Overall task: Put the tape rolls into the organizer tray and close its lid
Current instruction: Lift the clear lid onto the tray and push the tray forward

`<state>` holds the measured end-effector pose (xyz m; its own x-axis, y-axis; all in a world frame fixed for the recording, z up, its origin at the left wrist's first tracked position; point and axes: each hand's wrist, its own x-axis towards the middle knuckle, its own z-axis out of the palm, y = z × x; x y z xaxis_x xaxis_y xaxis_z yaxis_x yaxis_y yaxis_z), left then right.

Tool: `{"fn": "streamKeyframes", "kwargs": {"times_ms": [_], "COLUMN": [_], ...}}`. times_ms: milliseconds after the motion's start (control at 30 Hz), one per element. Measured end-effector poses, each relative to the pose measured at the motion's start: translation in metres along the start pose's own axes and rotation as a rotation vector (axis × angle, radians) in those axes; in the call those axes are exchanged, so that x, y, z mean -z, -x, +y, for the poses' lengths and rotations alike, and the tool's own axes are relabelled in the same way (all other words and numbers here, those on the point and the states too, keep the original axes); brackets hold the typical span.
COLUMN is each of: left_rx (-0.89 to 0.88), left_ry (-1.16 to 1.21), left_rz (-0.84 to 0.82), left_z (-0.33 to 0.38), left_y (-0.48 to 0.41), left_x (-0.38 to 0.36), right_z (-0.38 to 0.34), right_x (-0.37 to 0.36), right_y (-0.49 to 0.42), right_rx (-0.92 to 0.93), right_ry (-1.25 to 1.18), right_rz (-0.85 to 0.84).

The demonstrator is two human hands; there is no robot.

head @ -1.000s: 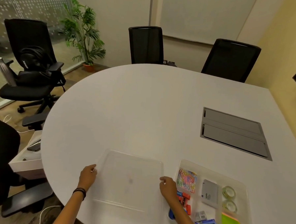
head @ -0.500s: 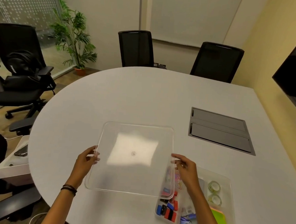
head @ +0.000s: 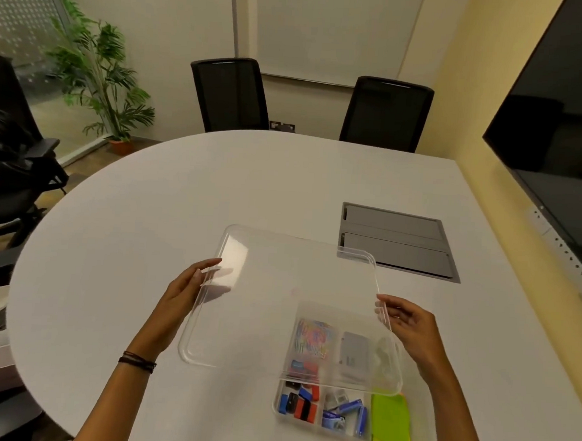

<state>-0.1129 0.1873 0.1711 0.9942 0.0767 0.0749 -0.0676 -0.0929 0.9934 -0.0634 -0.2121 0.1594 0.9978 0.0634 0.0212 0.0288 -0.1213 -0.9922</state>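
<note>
I hold the one clear lid [head: 288,301] in the air with both hands, each clamped on an opposite edge. My left hand [head: 184,299] pinches the left edge, fingers above and thumb under; my right hand [head: 409,324] grips the right edge the same way. The lid hangs tilted above the white table [head: 148,213], its near right part overlapping the far half of the one organizer tray [head: 278,410], which sits on the table near me, to the right. The lid is not seated; the tray's near row lies uncovered.

Through the lid I see a pile of coloured paper clips [head: 312,337] in the far left compartment and one grey box [head: 353,353] beside it. The tape rolls [head: 385,353] are in the far right compartment, but through the plastic they are only a pale blur, perhaps two; I cannot count them surely. In the uncovered near row there are red, blue and black binder clips [head: 298,403] on the left, blue items [head: 345,413] in the middle, and one green pad [head: 390,422] on the right.

Far right on the table lies one grey hatch panel [head: 396,241]. Two black chairs [head: 230,94] stand at the far edge, and one potted plant [head: 101,75] stands far left. One dark screen [head: 557,133] hangs on the right wall.
</note>
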Motion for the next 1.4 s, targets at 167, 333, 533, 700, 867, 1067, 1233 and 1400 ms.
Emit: {"fn": "streamKeyframes", "kwargs": {"times_ms": [167, 333, 533, 700, 867, 1067, 1233, 1400], "left_rx": [-0.046, -0.117, -0.258, -0.206, -0.186, -0.067, 0.07, 0.203], "left_ry": [0.034, 0.011, -0.22, -0.425, -0.478, -0.448, -0.49, -0.583], "left_rz": [-0.162, -0.046, 0.043, 0.179, 0.126, 0.014, -0.054, -0.18], "left_z": [0.008, 0.009, 0.004, -0.008, -0.023, -0.043, -0.062, -0.08], "left_y": [-0.008, -0.013, -0.017, -0.018, -0.018, -0.017, -0.022, -0.029], "left_x": [-0.027, -0.058, -0.076, -0.089, -0.096, -0.11, -0.118, -0.128], "right_z": [0.002, 0.007, 0.015, 0.025, 0.041, 0.055, 0.07, 0.086], "right_x": [0.023, 0.039, 0.056, 0.063, 0.067, 0.066, 0.068, 0.065], "right_y": [0.01, 0.016, 0.023, 0.024, 0.026, 0.021, 0.014, 0.006], "right_rx": [-0.001, -0.027, 0.004, -0.045, -0.051, -0.185, -0.276, -0.356], "right_ry": [-0.069, -0.073, 0.025, 0.153, 0.254, 0.22, 0.29, 0.419], "right_rz": [0.126, 0.178, 0.194, 0.252, 0.344, 0.393, 0.42, 0.389]}}
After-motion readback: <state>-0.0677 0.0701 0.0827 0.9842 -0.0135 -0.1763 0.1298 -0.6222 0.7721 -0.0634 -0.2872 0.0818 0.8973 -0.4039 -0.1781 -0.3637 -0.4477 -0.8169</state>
